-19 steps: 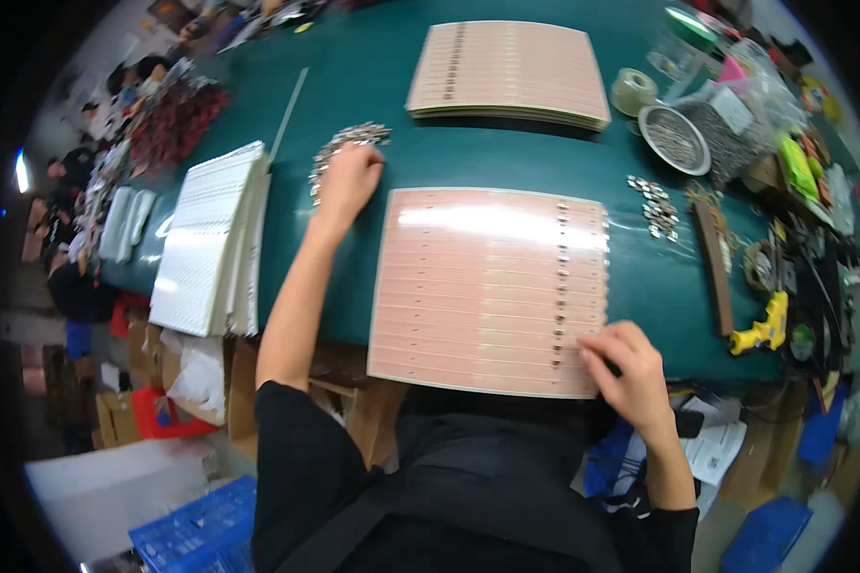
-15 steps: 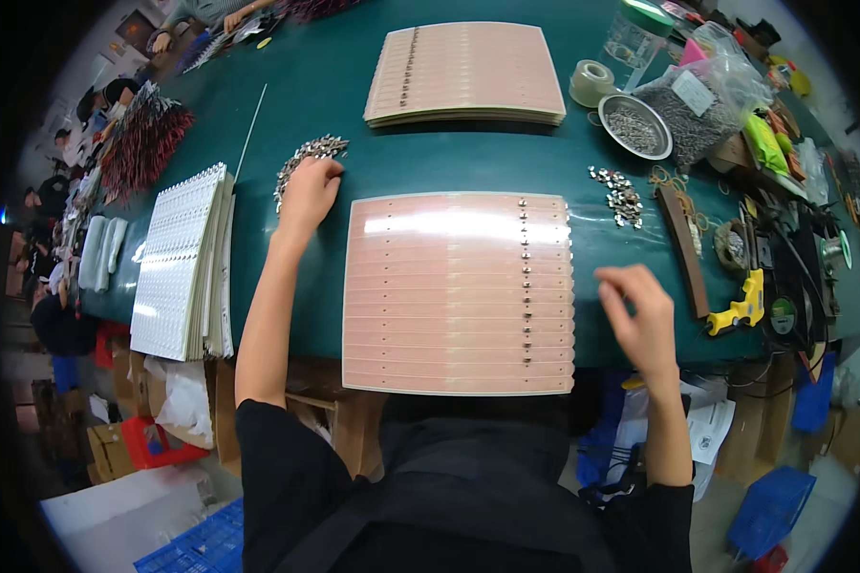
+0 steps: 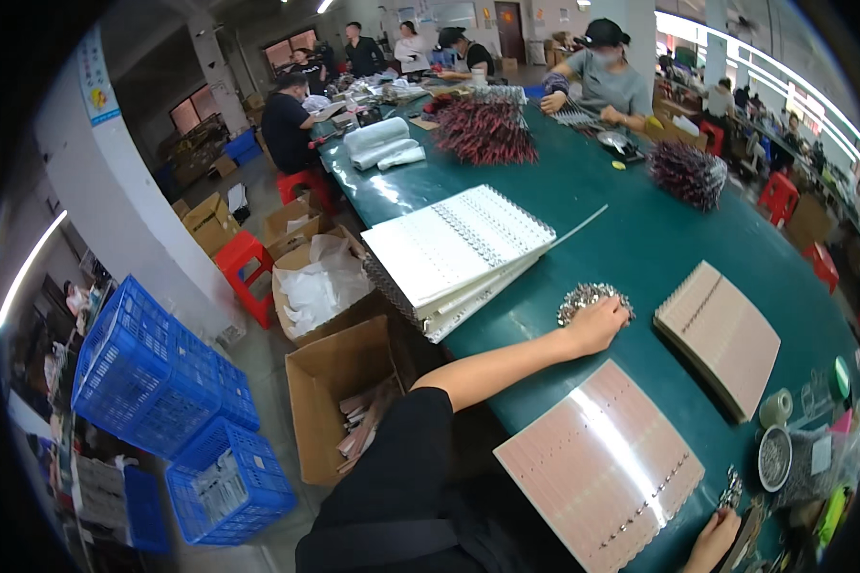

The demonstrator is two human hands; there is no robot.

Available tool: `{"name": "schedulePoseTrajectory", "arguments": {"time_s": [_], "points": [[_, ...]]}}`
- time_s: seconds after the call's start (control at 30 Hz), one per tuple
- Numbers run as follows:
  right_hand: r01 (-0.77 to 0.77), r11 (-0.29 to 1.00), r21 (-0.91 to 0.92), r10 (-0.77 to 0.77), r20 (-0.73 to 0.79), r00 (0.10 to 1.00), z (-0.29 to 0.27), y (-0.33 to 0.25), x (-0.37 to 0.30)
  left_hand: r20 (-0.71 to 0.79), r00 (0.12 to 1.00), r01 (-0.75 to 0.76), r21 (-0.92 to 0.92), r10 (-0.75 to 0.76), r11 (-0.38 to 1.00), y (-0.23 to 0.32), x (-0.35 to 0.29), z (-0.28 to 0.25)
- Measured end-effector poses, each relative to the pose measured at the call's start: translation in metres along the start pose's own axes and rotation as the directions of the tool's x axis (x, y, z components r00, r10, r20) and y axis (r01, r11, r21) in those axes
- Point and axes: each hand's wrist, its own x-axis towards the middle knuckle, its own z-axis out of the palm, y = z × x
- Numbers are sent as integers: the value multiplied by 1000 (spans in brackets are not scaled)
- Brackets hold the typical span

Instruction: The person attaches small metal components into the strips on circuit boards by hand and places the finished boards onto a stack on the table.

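Left hand (image 3: 597,325), fingers curled down together into a heap of small silvery metal pieces (image 3: 588,298) on the green tabletop (image 3: 640,229); whether any are pinched cannot be told. Step judged: gathering pieces for the pink ridged card sheet (image 3: 597,458) lying near the tabletop edge, a line of metal pieces along its lower right side. Next move would call for carrying a few pieces across to the sheet. Right hand (image 3: 712,540), low at the sheet's corner, grip not discernible. Count: one white spiral-edged card stack (image 3: 459,250), one heap, one working sheet, one further pink card stack (image 3: 721,334).
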Motion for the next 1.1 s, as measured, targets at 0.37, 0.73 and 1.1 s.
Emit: {"name": "schedulePoseTrajectory", "arguments": {"time_s": [0.37,0.73,1.1], "points": [[103,993,60,-99,-61,993,-2,1,13,-2,990,128,-430,-143,894,19,-8,-36],[-438,529,727,188,403,896,-60,-146,-78,444,881,447,-669,-163,594,90,-74,-74],[107,882,459,-183,126,975,-50,-175,-110,604,797,504,-688,27,523,160,-115,-65]]}}
